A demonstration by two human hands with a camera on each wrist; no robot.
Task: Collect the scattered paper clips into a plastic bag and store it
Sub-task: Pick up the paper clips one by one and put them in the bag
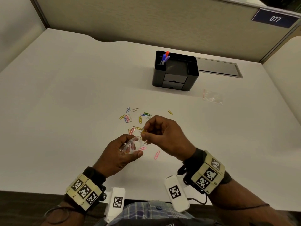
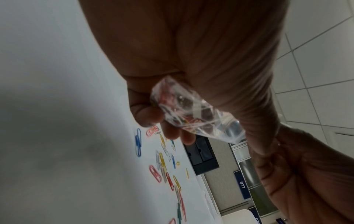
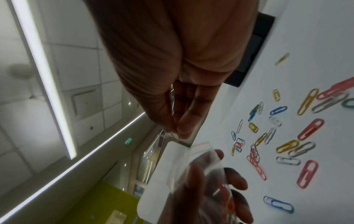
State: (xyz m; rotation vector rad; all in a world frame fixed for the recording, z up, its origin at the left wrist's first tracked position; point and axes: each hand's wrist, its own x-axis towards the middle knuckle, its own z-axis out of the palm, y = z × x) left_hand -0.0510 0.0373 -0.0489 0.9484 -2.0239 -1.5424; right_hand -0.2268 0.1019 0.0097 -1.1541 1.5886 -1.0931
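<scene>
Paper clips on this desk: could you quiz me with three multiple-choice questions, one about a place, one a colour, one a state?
1. Where is the spare empty bag?
A. Right of the black organizer
B. Inside its drawer
C. On the person's lap

2. What colour is the clip pinched in the right hand?
A. Blue
B. Yellow
C. Green

3. The bag in the left hand is:
A. Empty
B. Sealed and stored
C. Holding some clips

Answers: 1 A, it lies flat on the desk beside the organizer; 2 B, yellow shows at the fingertips; 3 C, coloured clips show through the plastic.
</scene>
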